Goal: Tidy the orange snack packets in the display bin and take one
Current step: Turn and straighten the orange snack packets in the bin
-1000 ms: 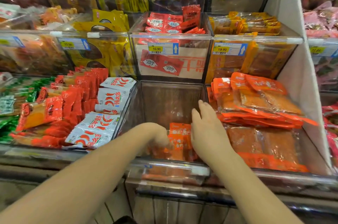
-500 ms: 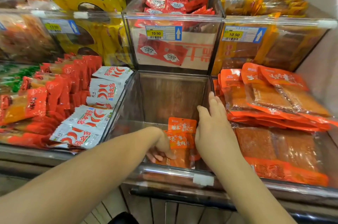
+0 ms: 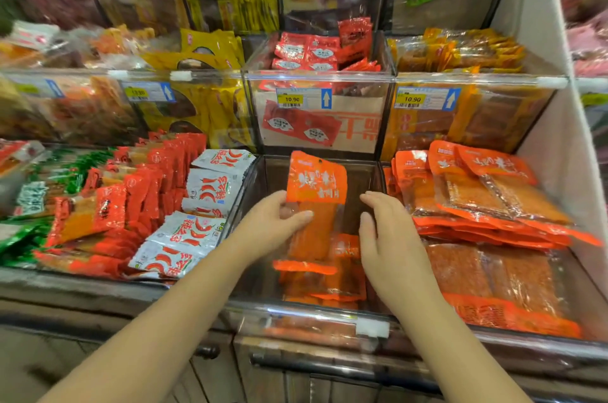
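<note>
The left hand [image 3: 276, 225] grips 1 orange snack packet [image 3: 316, 185] upright above the clear display bin [image 3: 316, 313], while the right hand [image 3: 388, 248] hovers open-fingered beside it, over more orange packets [image 3: 342, 277] lying inside.

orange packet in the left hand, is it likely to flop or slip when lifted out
Probably fairly stiff: the orange packet stands nearly upright above the left hand, gripped only at one side, without drooping. Likely light, since a thumb-and-fingers pinch carries it. The glossy film looks slippery, so it might slide; the open right hand could steady it.
</note>
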